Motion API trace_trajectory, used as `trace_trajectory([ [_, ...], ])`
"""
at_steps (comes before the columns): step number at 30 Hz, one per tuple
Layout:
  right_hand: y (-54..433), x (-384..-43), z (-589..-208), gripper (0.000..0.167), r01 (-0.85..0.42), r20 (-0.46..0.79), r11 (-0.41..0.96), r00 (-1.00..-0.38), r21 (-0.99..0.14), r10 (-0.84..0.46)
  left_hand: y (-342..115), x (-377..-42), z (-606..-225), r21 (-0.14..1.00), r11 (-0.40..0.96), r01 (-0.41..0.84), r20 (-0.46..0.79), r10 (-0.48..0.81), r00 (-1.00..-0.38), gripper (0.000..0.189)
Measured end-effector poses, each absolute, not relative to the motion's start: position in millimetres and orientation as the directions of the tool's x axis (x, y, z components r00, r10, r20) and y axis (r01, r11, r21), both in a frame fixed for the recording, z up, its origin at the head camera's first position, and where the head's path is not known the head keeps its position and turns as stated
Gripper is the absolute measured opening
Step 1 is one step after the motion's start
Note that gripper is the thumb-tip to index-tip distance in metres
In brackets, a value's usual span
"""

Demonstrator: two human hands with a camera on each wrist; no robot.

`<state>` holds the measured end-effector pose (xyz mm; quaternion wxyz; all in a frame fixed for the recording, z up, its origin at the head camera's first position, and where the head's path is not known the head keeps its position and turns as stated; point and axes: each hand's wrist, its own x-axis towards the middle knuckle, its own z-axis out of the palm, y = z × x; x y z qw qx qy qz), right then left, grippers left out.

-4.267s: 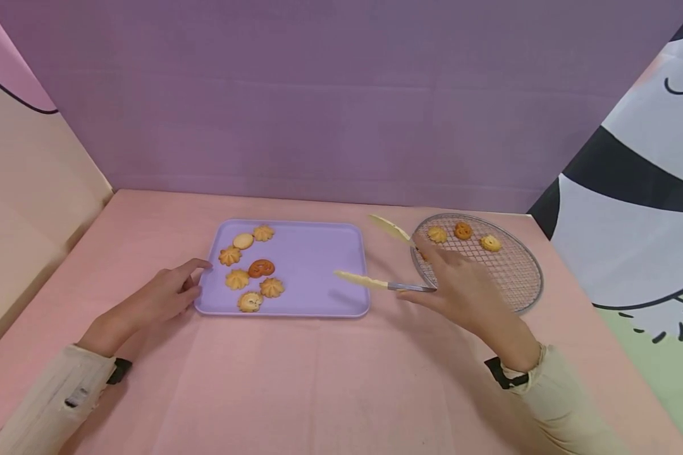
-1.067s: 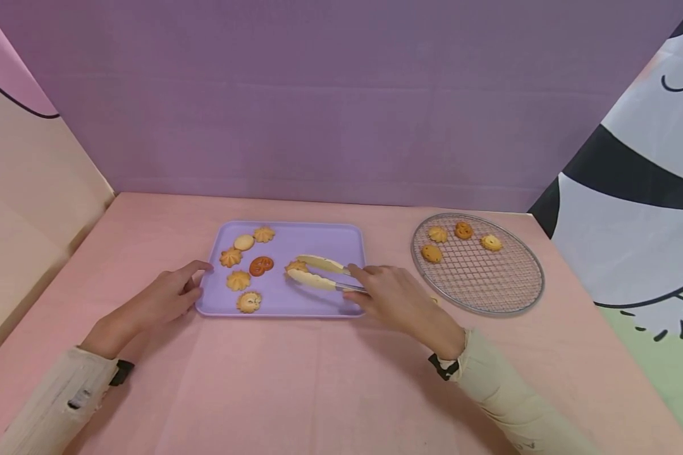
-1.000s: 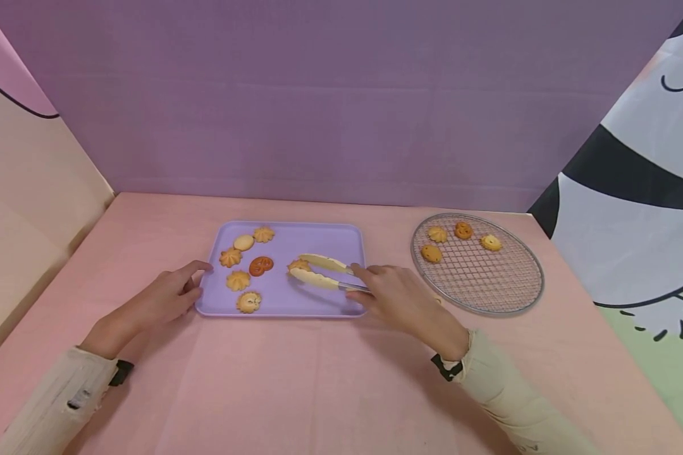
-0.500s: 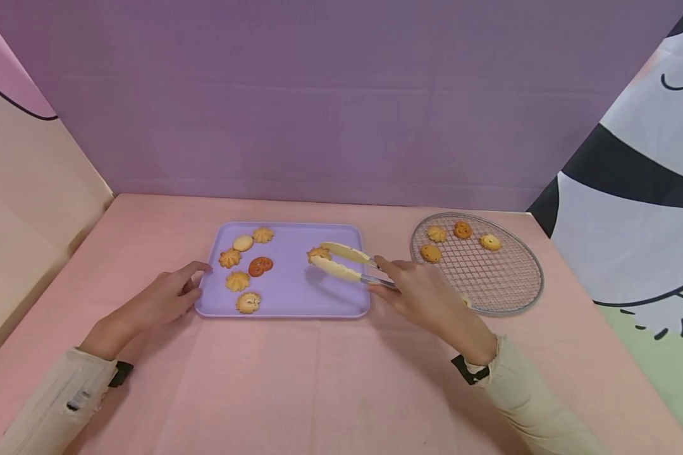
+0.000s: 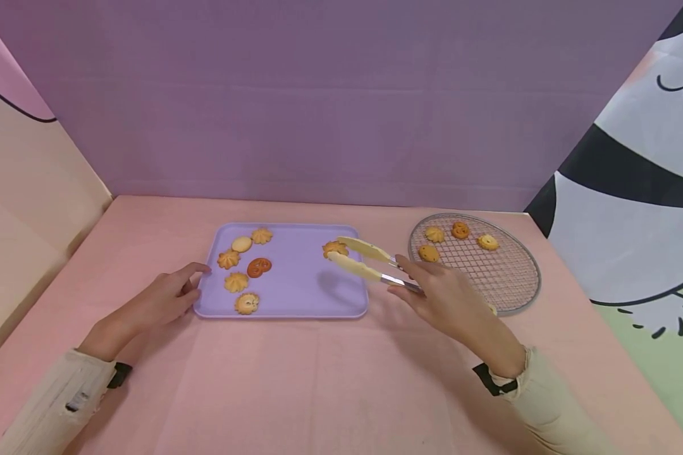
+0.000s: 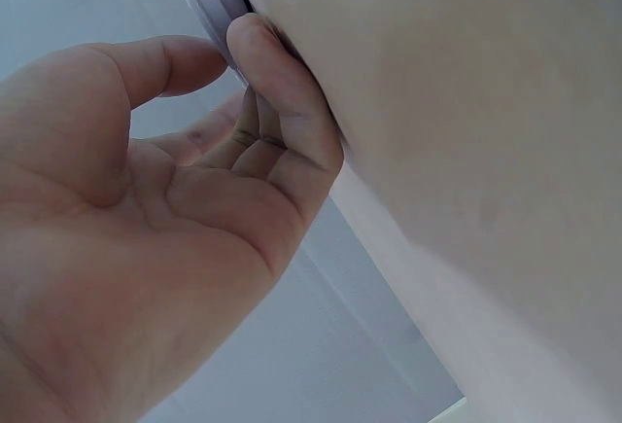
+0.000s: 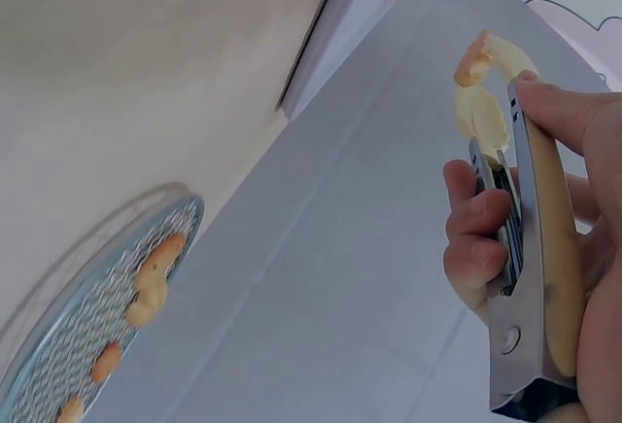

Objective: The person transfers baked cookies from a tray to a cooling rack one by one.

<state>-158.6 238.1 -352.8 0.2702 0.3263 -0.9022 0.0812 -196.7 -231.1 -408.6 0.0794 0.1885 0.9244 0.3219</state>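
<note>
In the head view my right hand [image 5: 455, 303] grips a pair of tongs [image 5: 357, 266] with pale scalloped tips and metal arms. The tips pinch a golden fluted cookie [image 5: 333, 249], held above the right half of a lilac tray [image 5: 296, 297], where a shadow falls. The right wrist view shows my thumb along one arm of the tongs [image 7: 549, 238] and fingers round the other, the cookie [image 7: 473, 59] at the tips. My left hand [image 5: 159, 298] holds the tray's left rim [image 6: 209, 0] with thumb and fingers.
Several cookies, such as a star-shaped one [image 5: 236, 282], and a pretzel [image 5: 258, 267] lie on the tray's left side. A round wire cooling rack [image 5: 506, 278] with several cookies stands to the right, partly behind my right hand. A purple wall [image 5: 341, 126] rises behind the table.
The tongs first came left over the tray and took hold of the fluted cookie. They have since lifted it and carried it rightward. My left hand stays at the rim.
</note>
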Motion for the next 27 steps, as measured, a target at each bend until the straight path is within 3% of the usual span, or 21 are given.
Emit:
trace_trajectory([
  [5, 251, -155, -352, 0.074, -0.63, 0.56, 0.776, -0.639, 0.012, -0.528, -231, -196, -409, 0.63, 0.719, 0.294, -0.028, 0.399, -0.916, 0.044],
  [9, 263, -151, -350, 0.079, -0.608, 0.563, 0.793, -0.651, 0.013, -0.509, -231, -196, -409, 0.633, 0.716, 0.294, -0.027, 0.399, -0.916, 0.043],
  [13, 274, -147, -348, 0.075, -0.588, 0.574, 0.809, -0.658, 0.012, -0.487, -232, -197, -410, 0.636, 0.712, 0.297, -0.022, 0.402, -0.916, 0.043],
  [18, 285, -144, -345, 0.053, -0.565, 0.579, 0.825, -0.673, 0.0, -0.46, -233, -198, -411, 0.627, 0.715, 0.31, -0.01, 0.405, -0.914, 0.043],
  [27, 307, -141, -342, 0.049, -0.505, 0.578, 0.863, -0.706, -0.005, -0.409, -233, -197, -411, 0.627, 0.717, 0.305, -0.014, 0.402, -0.916, 0.043],
])
